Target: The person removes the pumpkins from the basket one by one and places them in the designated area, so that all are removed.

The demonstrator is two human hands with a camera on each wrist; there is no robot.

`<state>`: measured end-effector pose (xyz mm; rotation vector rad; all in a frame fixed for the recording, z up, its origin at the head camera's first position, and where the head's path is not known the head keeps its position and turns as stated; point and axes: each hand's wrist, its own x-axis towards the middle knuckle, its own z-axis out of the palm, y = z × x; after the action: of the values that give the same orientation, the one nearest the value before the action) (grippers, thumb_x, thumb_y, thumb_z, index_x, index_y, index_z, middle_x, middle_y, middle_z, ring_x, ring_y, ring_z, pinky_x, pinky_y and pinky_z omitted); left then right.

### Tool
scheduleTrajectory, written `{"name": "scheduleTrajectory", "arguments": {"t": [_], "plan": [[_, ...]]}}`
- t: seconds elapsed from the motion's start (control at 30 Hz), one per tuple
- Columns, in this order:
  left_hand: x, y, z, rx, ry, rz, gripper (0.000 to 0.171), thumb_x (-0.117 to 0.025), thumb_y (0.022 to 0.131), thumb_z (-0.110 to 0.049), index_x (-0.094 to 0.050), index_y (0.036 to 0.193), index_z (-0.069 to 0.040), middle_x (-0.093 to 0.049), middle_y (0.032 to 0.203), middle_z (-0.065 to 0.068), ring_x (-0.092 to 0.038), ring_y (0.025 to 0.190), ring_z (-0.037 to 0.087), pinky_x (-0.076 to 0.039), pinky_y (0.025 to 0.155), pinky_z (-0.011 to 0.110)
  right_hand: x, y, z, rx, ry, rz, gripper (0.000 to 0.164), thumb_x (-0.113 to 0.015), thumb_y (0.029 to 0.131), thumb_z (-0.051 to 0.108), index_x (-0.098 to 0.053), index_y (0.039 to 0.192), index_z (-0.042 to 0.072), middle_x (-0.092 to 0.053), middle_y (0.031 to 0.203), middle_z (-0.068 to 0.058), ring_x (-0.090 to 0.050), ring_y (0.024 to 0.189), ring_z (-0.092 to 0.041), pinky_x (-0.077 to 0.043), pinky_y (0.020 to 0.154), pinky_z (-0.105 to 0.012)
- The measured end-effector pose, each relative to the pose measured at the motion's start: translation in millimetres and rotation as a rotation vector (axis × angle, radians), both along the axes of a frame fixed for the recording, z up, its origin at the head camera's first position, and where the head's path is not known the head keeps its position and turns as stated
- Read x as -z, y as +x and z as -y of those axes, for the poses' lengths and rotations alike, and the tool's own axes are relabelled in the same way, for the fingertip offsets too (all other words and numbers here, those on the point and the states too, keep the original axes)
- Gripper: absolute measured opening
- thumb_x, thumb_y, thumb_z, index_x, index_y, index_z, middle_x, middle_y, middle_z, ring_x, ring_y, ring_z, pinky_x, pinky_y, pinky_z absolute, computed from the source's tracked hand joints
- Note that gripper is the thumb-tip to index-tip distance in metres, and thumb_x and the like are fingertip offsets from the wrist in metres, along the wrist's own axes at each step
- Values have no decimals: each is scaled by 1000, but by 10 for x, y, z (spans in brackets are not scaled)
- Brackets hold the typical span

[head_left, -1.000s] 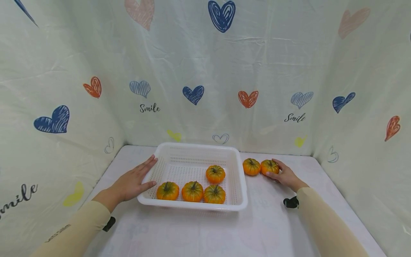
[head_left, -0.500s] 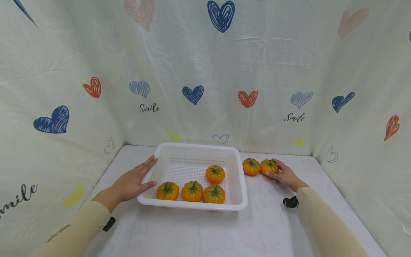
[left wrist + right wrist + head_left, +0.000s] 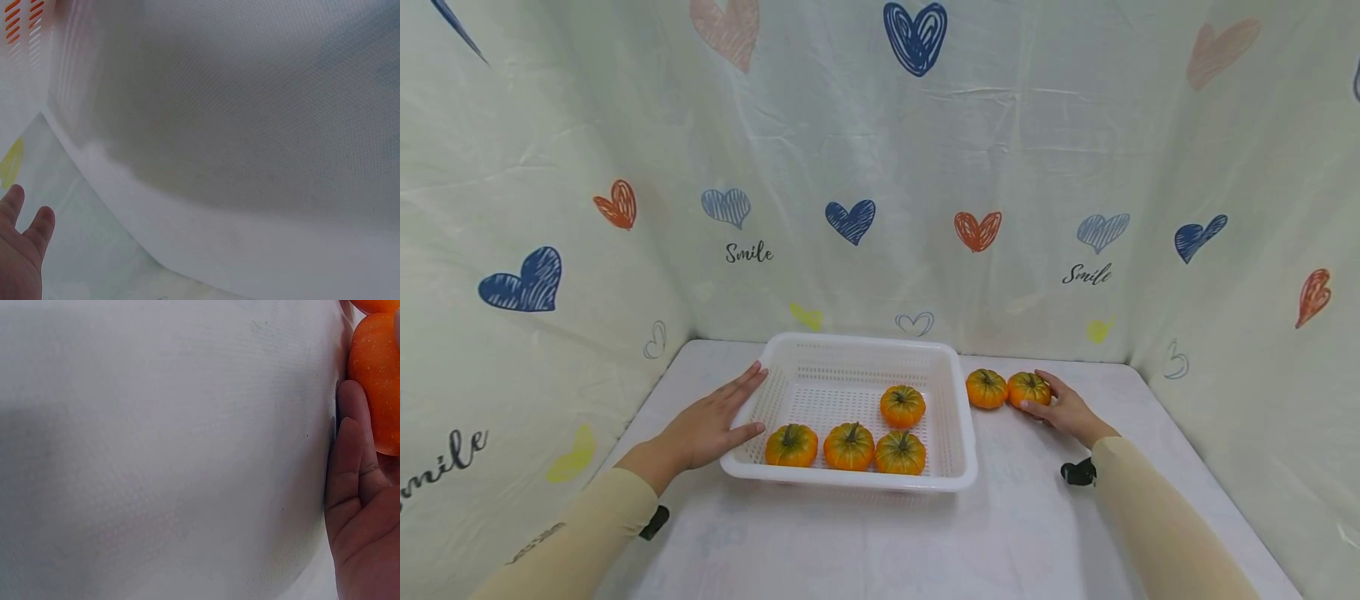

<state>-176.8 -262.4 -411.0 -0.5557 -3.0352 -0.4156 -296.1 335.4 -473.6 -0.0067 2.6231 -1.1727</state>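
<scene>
A white plastic basket [image 3: 967, 433] with perforated walls stands on the table. Along its left side lies my left hand [image 3: 707, 429], fingers straight and spread, touching the rim. My right hand [image 3: 1067, 414] holds a small orange-and-green pumpkin [image 3: 1027, 390] on the table right of the basket, thumb in front and fingers behind. In the right wrist view, fingertips lie low against that pumpkin [image 3: 381, 375]. Another pumpkin [image 3: 987, 389] sits between it and the basket. Inside the basket, three pumpkins line the front, one of them the left pumpkin [image 3: 792, 446], and a single pumpkin [image 3: 903, 407] lies behind at the right.
The table [image 3: 865, 550] has a white cover. A pale curtain [image 3: 910, 150] printed with hearts hangs behind the table and along both sides. The basket's slotted wall [image 3: 25, 69] fills the upper left corner of the left wrist view.
</scene>
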Motion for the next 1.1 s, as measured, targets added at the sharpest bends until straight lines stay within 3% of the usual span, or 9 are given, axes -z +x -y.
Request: {"name": "scheduleTrajectory", "arguments": {"t": [0.63,1.1], "plan": [[-2,10,-9,-8,1,-4,82,-55,97,-50,-19,160,-13,-13,166,9,-26,145,39,-31,109,63,-28,42,24,21,20,13,107,-71,87,55,-9,160,10,-12,156,-37,-20,138,-55,-22,109,-69],[-4,15,-10,-13,3,-2,83,-54,97,-54,-19,160,-13,-13,166,9,-26,145,39,-31,109,63,-66,82,1,30,25,22,114,-73,86,55,-2,158,3,-17,153,-38,-33,133,-52,-30,109,-63]]}}
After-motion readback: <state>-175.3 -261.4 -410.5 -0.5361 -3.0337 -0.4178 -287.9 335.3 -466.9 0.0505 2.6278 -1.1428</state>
